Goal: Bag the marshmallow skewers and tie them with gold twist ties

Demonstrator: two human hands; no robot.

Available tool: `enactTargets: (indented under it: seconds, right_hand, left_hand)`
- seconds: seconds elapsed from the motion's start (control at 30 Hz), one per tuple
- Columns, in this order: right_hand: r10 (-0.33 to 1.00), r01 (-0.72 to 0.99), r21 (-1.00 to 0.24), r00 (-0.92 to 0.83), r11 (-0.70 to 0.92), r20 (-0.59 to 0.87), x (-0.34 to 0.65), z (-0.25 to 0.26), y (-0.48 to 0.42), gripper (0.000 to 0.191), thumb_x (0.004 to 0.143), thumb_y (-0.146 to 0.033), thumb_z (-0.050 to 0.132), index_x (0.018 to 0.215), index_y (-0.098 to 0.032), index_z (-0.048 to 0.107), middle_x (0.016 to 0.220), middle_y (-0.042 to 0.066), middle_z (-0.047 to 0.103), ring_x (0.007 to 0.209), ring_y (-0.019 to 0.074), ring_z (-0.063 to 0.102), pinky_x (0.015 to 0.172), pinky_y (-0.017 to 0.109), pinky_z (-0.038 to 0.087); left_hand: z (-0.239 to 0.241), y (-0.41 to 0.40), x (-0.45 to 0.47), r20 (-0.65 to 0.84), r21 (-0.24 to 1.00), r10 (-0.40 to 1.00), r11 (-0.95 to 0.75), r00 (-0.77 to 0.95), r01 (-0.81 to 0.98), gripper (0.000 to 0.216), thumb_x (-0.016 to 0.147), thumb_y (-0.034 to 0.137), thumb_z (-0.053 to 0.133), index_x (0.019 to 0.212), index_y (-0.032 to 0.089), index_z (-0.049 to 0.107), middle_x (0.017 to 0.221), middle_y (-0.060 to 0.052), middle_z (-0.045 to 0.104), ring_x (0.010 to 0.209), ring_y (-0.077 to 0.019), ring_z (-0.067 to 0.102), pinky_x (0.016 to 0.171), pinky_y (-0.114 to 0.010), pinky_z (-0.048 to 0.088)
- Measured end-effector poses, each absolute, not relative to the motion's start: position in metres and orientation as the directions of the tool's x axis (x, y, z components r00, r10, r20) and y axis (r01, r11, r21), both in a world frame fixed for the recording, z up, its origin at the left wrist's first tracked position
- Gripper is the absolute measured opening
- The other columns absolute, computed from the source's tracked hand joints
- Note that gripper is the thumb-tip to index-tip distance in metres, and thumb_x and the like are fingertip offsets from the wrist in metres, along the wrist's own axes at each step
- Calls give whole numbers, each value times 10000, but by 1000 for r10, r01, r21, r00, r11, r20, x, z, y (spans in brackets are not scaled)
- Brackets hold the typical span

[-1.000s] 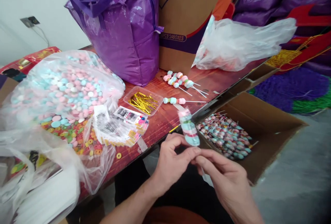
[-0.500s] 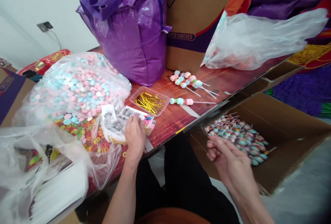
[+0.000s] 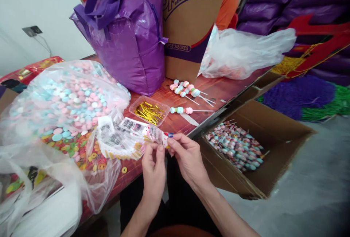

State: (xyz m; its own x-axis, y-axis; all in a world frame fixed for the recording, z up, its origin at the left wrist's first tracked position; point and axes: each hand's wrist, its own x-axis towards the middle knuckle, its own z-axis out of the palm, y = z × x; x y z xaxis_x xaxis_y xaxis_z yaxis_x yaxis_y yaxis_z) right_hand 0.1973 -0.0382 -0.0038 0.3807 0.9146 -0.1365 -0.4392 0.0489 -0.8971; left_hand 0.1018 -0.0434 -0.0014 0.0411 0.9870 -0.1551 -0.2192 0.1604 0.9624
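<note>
Both my hands pinch one small printed clear plastic wrapper (image 3: pixel 156 134) over the table's front edge. My left hand (image 3: pixel 154 167) grips its near side with thumb and fingers. At its right end, my right hand (image 3: pixel 190 160) closes on the corner. Just left of them lies a fanned pile of printed wrappers (image 3: pixel 120 138). Behind is a clear plastic tray (image 3: pixel 131 110) of gold twist ties (image 3: pixel 150 113). One marshmallow skewer (image 3: pixel 180 110) lies right of the tray, with several more marshmallow skewers (image 3: pixel 186 88) behind it.
A big bag of pink, blue and white marshmallows (image 3: pixel 73 98) and ring gummies (image 3: pixel 79 149) fill the left. A purple bag (image 3: pixel 128 43) and a carton (image 3: pixel 186 22) stand behind. Below right, an open cardboard box (image 3: pixel 284 138) holds many wrapped skewers. A white plastic bag (image 3: pixel 240 51) lies at the back right.
My left hand has drawn a wrapper from the pile toward me. My right hand has come left from above the box and taken hold of the wrapper's end. The view has turned slightly right.
</note>
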Motion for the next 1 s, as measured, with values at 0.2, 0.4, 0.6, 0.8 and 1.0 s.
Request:
enactTargets:
  seconds: [0.2, 0.4, 0.6, 0.8, 1.0]
  right_hand:
    - [908, -424, -905, 396, 47, -138, 212, -5, -46, 243, 730, -351, 816, 702, -176, 650, 616, -29, 606, 548, 104, 504, 545, 230, 426]
    - [883, -304, -945, 468, 119, -40, 215, -10, -52, 284, 824, -381, 739, 685, -179, 596, 664, -24, 562, 634, 119, 477, 640, 252, 425]
    - [808, -107, -992, 589, 67, -9, 209, -21, -52, 467, 908, -482, 623, 590, -198, 433, 576, -50, 360, 555, 103, 305, 509, 245, 286]
    - [815, 41, -999, 577, 33, 50, 219, -15, -49, 515, 906, -520, 587, 563, -207, 365, 566, -46, 319, 540, 100, 286, 492, 244, 279]
    - [847, 215, -974, 502, 71, 173, 237, -13, -29, 516, 939, -482, 563, 556, -208, 351, 565, -51, 305, 539, 100, 297, 503, 247, 280]
  left_hand:
    - [4, -36, 111, -512, 461, 776, 611, 369, -644, 364, 684, 381, 874, 874, 138, 683, 777, -5, 602, 575, -41, 440, 525, -156, 394]
    - [7, -23, 116, -427, 622, 885, 435, 184, -651, 340, 635, 283, 905, 703, 145, 601, 655, 47, 530, 529, -36, 387, 478, -161, 329]
    - [3, -32, 122, -328, 790, 945, 278, 7, -546, 439, 753, 484, 796, 632, 161, 524, 561, 64, 413, 505, -49, 318, 484, -189, 307]
    - [9, -24, 117, -341, 759, 939, 302, 43, -577, 375, 679, 415, 867, 695, 154, 598, 643, 33, 534, 560, -66, 449, 547, -195, 424]
    - [10, -5, 114, -388, 753, 914, 240, -118, -613, 468, 532, 366, 945, 613, 151, 536, 561, 77, 453, 473, -29, 361, 443, -160, 353]
